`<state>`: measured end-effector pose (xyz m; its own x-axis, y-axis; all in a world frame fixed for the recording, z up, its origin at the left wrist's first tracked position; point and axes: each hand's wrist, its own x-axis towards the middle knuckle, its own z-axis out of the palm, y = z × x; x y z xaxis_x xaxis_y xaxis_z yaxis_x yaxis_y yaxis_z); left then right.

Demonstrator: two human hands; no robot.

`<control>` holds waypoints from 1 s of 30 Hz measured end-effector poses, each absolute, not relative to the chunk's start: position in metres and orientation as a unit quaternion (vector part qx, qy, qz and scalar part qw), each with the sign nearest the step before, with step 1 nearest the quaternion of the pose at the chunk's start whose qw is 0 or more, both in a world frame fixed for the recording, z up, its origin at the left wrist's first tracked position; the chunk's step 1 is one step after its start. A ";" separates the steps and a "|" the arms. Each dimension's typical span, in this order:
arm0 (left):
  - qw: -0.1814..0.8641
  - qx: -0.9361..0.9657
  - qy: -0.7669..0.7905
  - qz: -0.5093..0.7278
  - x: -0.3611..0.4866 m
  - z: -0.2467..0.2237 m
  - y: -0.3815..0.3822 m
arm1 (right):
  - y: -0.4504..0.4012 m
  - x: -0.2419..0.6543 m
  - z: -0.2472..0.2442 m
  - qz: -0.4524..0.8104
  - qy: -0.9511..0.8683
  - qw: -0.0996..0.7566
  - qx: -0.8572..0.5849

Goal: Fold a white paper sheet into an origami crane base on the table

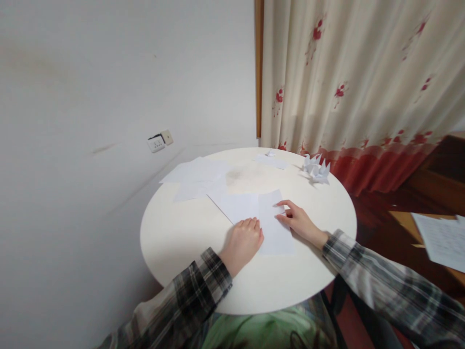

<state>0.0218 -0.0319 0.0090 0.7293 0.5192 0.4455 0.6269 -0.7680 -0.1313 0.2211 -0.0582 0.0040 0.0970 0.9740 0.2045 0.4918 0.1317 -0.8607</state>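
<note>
A white sheet of paper [276, 240] lies on the round white table in front of me, with a crease line running through its middle. My left hand [244, 242] rests palm down on its lower left part, fingers close together and partly foreshortened. My right hand [296, 219] is at the sheet's right edge, thumb and index finger apart and touching the paper. Beyond my left hand, several loose white sheets [198, 172] overlap on the table. Several folded paper cranes [317, 169] stand grouped at the far right.
The round table [174, 242] stands close to the white wall, which has a socket [156, 143]. A smaller paper piece [271, 161] with a little folded bit lies at the back. A floral curtain [348, 87] hangs behind. At right, papers [441, 242] lie on a wooden surface.
</note>
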 end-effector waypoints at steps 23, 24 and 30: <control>0.175 -0.923 -0.291 -0.178 0.024 0.012 -0.034 | -0.052 0.224 -0.001 0.310 -0.592 0.463 -0.582; 0.174 -0.922 -0.295 -0.179 0.024 0.013 -0.034 | -0.052 0.224 -0.002 0.314 -0.593 0.466 -0.577; 0.170 -0.921 -0.303 -0.174 0.025 0.015 -0.036 | -0.053 0.225 -0.005 0.332 -0.589 0.482 -0.558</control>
<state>0.0248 -0.0356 0.0153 0.7552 0.4999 0.4239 0.6182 -0.7582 -0.2073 0.2248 -0.0529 -0.0048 0.0855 0.9767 0.1966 0.3365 0.1574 -0.9284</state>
